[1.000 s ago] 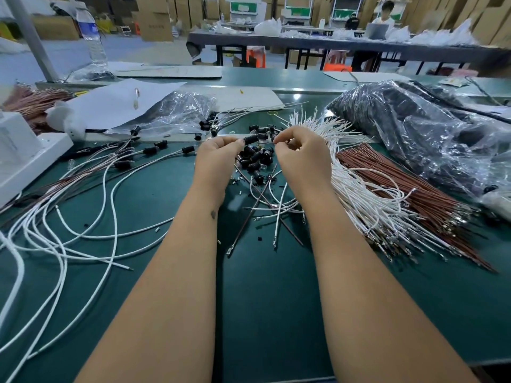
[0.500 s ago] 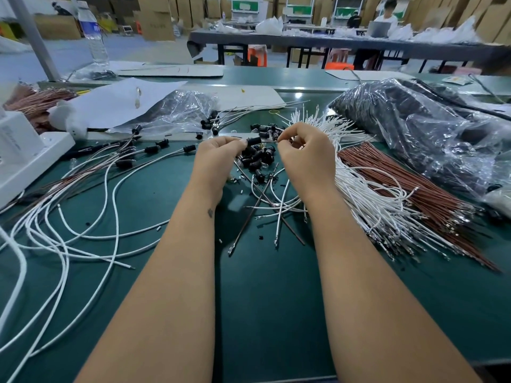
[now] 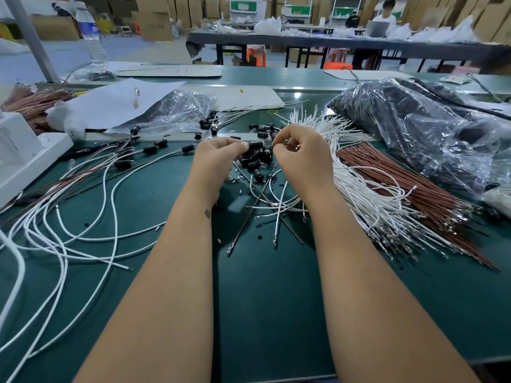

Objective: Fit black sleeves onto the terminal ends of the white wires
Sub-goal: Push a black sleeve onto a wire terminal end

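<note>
1. Head view: left hand (image 3: 215,158) fingers pinch black sleeve (image 3: 255,145).
2. Right hand (image 3: 301,153) fingers pinch white wire (image 3: 282,205) end just beside sleeve, above loose sleeves (image 3: 254,161) on green surface (image 3: 262,299).
3. White wire bundle (image 3: 359,189) to right.

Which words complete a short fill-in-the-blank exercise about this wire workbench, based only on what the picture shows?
1. The left hand pinches a small sleeve whose colour is ____.
2. Next to the white wires, on their right, lies a bundle of wires coloured ____.
3. At the far left of the bench stands a clear plastic ____.
4. The bench top is coloured ____.

Missing words: black; brown; bottle; green
</note>
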